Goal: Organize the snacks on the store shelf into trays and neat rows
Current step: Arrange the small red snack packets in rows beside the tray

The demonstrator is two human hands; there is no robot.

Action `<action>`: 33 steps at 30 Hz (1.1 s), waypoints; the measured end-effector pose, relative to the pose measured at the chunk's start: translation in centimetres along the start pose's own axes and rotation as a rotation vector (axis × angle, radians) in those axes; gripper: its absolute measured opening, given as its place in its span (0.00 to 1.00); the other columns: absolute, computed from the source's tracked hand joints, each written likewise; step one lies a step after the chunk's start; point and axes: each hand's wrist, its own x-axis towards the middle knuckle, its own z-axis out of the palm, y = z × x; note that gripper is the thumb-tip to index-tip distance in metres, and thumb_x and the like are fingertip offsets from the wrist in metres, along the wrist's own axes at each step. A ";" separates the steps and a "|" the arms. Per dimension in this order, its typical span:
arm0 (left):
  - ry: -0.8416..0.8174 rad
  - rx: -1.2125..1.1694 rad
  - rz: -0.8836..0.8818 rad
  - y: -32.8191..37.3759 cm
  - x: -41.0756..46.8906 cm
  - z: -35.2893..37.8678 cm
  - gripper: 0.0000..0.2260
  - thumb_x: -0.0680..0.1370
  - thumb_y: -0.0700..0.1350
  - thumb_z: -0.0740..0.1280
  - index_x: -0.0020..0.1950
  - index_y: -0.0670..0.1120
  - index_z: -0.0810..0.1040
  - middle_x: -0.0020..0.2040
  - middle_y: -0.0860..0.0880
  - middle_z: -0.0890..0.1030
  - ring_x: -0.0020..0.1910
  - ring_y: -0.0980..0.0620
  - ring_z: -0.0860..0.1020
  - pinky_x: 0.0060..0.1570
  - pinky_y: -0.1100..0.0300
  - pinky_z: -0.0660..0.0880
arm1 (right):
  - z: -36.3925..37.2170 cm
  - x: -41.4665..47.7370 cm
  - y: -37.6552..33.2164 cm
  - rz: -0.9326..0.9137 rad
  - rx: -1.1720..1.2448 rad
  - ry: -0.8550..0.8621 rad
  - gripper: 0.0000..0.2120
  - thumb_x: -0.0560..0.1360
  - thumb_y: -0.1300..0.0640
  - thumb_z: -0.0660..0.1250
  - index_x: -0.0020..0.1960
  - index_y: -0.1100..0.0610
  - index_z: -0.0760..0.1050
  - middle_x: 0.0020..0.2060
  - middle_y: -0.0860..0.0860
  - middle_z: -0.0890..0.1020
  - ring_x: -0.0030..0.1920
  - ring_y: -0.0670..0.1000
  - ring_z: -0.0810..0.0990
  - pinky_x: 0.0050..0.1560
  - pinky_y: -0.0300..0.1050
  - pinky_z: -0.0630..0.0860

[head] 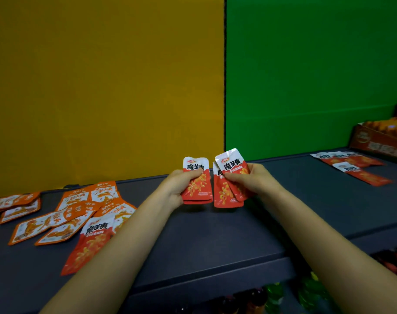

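My left hand (176, 188) grips a small stack of red-and-white snack packets (198, 185), held upright above the dark grey shelf (215, 234). Just to its right, my right hand (249, 180) holds two or three more of the same red packets (227, 189), fanned slightly. Another red packet (88, 243) lies flat on the shelf at the left, under my left forearm's edge. A loose pile of orange-and-white packets (75, 211) is scattered beside it. Far right, several red packets (356, 165) lie flat in front of a cardboard tray (374, 143).
The shelf backs onto a yellow panel (102, 87) on the left and a green panel (317, 75) on the right. More orange packets (14, 206) lie at the far left. Bottles and green items (274, 293) show on a lower shelf below the front edge.
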 end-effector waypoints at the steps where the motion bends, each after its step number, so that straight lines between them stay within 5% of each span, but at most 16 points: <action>1: -0.022 -0.031 -0.008 0.1 -0.4 1.1 0.04 0.78 0.41 0.65 0.46 0.40 0.75 0.27 0.46 0.83 0.25 0.53 0.81 0.27 0.57 0.79 | -0.9 -0.1 0.2 -0.012 0.008 0.006 0.09 0.68 0.57 0.75 0.47 0.56 0.80 0.49 0.57 0.85 0.49 0.57 0.84 0.55 0.55 0.79; 8: -0.124 -0.194 -0.010 -1.3 -1.4 10.6 0.03 0.79 0.39 0.63 0.48 0.41 0.75 0.31 0.44 0.84 0.28 0.51 0.83 0.32 0.55 0.80 | -8.1 -0.5 1.8 -0.098 0.085 -0.057 0.03 0.72 0.58 0.71 0.44 0.55 0.78 0.48 0.57 0.84 0.42 0.52 0.82 0.53 0.51 0.80; 12: -0.130 -0.201 -0.004 -2.1 -1.6 16.9 0.05 0.77 0.37 0.65 0.51 0.40 0.77 0.35 0.43 0.84 0.31 0.49 0.83 0.37 0.49 0.80 | -14.4 -0.5 3.4 -0.090 0.074 -0.154 0.05 0.77 0.60 0.65 0.42 0.54 0.76 0.38 0.49 0.81 0.32 0.41 0.79 0.39 0.33 0.77; 17: -0.094 -0.165 0.004 -3.6 -1.4 24.6 0.05 0.76 0.35 0.66 0.50 0.41 0.77 0.32 0.46 0.84 0.28 0.52 0.83 0.31 0.57 0.81 | -22.9 -0.1 5.9 -0.058 -0.025 -0.165 0.08 0.79 0.56 0.61 0.42 0.54 0.74 0.35 0.48 0.81 0.29 0.42 0.79 0.31 0.31 0.75; 20: -0.034 -0.170 0.008 -4.3 -0.9 27.9 0.04 0.76 0.35 0.66 0.48 0.42 0.77 0.31 0.48 0.84 0.27 0.54 0.82 0.28 0.60 0.80 | -28.1 0.2 7.1 -0.092 -0.059 -0.118 0.06 0.78 0.56 0.62 0.44 0.55 0.75 0.33 0.48 0.80 0.26 0.40 0.77 0.36 0.34 0.74; 26: 0.023 -0.184 -0.001 -4.5 0.8 32.6 0.06 0.76 0.35 0.65 0.52 0.41 0.76 0.39 0.45 0.82 0.27 0.55 0.82 0.30 0.60 0.80 | -37.6 3.3 9.9 -0.064 -0.156 0.154 0.08 0.76 0.53 0.66 0.54 0.54 0.74 0.50 0.54 0.82 0.50 0.54 0.81 0.58 0.55 0.76; 30: 0.044 -0.182 0.005 -4.5 2.3 35.1 0.12 0.76 0.36 0.66 0.59 0.39 0.75 0.39 0.45 0.83 0.28 0.54 0.82 0.31 0.59 0.81 | -40.5 5.3 11.8 0.031 -0.211 0.180 0.13 0.77 0.57 0.65 0.58 0.63 0.75 0.47 0.56 0.80 0.47 0.53 0.78 0.55 0.50 0.74; 33: 0.043 -0.172 0.001 -4.5 3.3 36.4 0.14 0.76 0.37 0.67 0.61 0.39 0.73 0.43 0.44 0.82 0.29 0.54 0.82 0.31 0.59 0.81 | -40.8 6.3 12.7 0.043 -0.289 0.196 0.14 0.76 0.55 0.66 0.59 0.61 0.75 0.47 0.55 0.81 0.48 0.53 0.79 0.56 0.49 0.74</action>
